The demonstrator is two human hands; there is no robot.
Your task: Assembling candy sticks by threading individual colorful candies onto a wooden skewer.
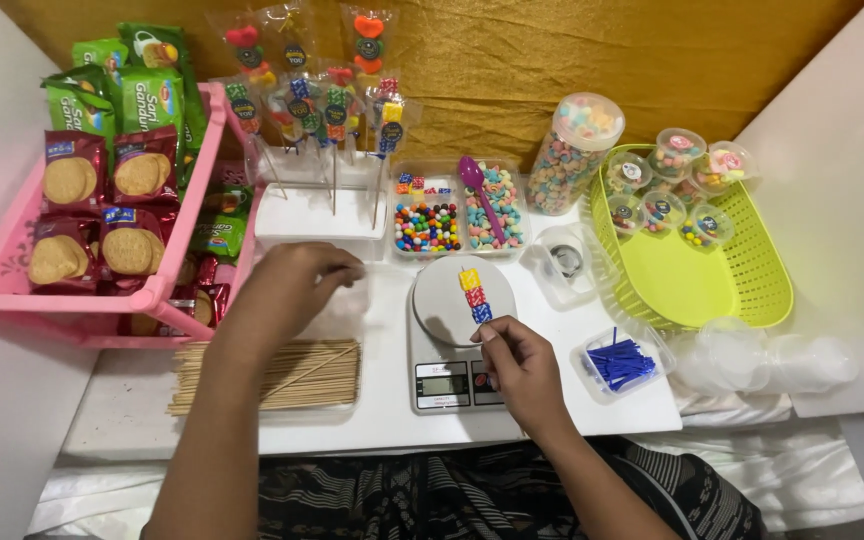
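- A pink rack [12, 285] of biscuit packets [102, 210] stood at the far left, with a bundle of wooden skewers [267, 375] lying on the white counter [132, 410] in front of it
- The left hand [297, 285] hovered just past the skewers, its fingers curled together as if pinching something small; what, I could not tell
- Behind it, finished candy sticks [337, 110] stood upright in a white foam block [317, 215]
- The step in hand looked like weighing one candy skewer [474, 293], which lay across the round pan of the kitchen scale [457, 345]
- The right hand [520, 365] pinched the skewer's near end, fingers closed on it, over the scale's front
- The next move would likely call for lifting the skewer level so the cubes stay on
- Trays of sweets [460, 215], a candy jar [574, 150], blue twist ties [620, 362] and a green basket [742, 290] of small tubs lay to the right
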